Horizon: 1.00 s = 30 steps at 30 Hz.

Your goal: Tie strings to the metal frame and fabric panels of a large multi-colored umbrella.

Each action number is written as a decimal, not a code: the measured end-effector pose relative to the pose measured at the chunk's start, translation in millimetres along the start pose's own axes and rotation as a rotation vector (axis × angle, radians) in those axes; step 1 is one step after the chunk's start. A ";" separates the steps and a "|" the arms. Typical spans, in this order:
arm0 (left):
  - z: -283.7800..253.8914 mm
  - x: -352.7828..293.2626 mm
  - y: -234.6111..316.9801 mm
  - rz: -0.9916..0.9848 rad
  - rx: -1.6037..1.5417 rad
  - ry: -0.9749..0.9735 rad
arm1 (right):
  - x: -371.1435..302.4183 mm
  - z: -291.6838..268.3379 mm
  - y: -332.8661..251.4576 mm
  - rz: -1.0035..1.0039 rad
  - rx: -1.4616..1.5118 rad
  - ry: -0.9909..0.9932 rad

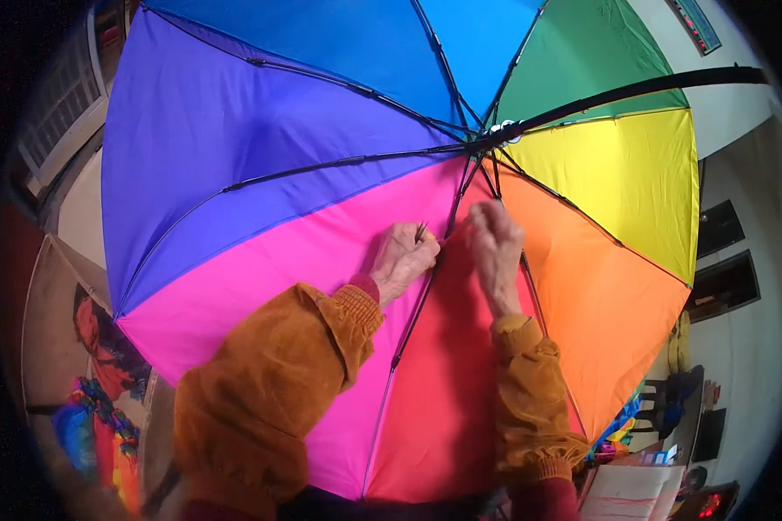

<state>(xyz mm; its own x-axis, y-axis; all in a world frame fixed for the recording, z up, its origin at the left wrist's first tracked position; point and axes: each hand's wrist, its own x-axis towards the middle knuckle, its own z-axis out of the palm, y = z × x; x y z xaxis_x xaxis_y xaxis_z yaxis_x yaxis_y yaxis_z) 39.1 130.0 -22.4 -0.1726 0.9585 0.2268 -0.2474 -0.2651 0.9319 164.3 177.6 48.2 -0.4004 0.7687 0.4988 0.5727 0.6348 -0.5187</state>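
An open umbrella [208, 113] with rainbow-coloured panels spreads its underside before me. Its black shaft [634, 93] runs from the hub to the upper right. Over the pink panel, beside a black rib [423, 295], my left hand [404, 259] is closed in a pinch. A small dark tip shows at its fingers, too small to name. My right hand [495, 247] is raised over the red panel, just right of that rib, its fingers curled together and blurred. What the right fingers hold, if anything, cannot be made out.
At the lower left lies a heap of multicoloured cloth [104, 434]. More colourful fabric [617, 434] shows past the canopy's lower right edge, near a pale box-like thing [634, 492]. A white wall [747, 347] stands at the right.
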 end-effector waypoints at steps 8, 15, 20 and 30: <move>-1.2 4.1 25.6 0.004 0.705 -0.169 | 11.4 7.4 2.7 0.535 0.868 -0.073; -3.0 12.2 12.2 0.456 1.069 -0.244 | 15.1 8.1 5.6 0.583 0.867 -0.017; -7.8 9.3 11.9 0.496 1.147 -0.307 | 21.7 7.2 -0.9 0.618 0.865 -0.051; -5.2 9.2 24.3 0.245 0.725 -0.183 | 44.5 -5.9 -22.9 0.444 0.951 -0.003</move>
<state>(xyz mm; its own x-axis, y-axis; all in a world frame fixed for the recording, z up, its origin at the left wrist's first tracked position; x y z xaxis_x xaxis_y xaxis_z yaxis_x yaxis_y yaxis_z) 26.5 131.9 0.9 0.0336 0.9003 0.4340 0.4717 -0.3971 0.7872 137.6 196.8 86.3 -0.2942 0.9470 0.1287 -0.1288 0.0942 -0.9872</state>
